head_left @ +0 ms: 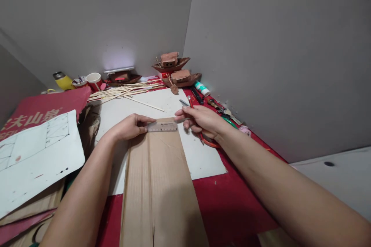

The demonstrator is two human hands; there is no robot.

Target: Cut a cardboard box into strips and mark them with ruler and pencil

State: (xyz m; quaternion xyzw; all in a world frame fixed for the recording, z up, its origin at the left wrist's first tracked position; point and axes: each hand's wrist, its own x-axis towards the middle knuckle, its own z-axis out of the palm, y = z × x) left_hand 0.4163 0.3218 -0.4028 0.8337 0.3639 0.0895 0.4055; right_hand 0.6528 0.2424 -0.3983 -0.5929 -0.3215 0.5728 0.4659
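Note:
A long strip of brown corrugated cardboard (159, 177) lies lengthwise before me on a white board (199, 158). A short clear ruler (162, 126) rests across its far end. My left hand (130, 126) presses the ruler's left end with thumb and fingers closed on it. My right hand (199, 120) is at the ruler's right end, fingers curled around a thin pen-like tool whose tip is hidden. Red-handled scissors (208, 142) lie under my right wrist.
Bamboo sticks (124, 90) lie at the back, beside brown model boats (176, 70), a glue tube (202, 88), cups (94, 81) and a yellow flask (62, 81). Pliers and tools (220, 109) line the right wall. A drawn white sheet (34, 154) overlies red cardboard at left.

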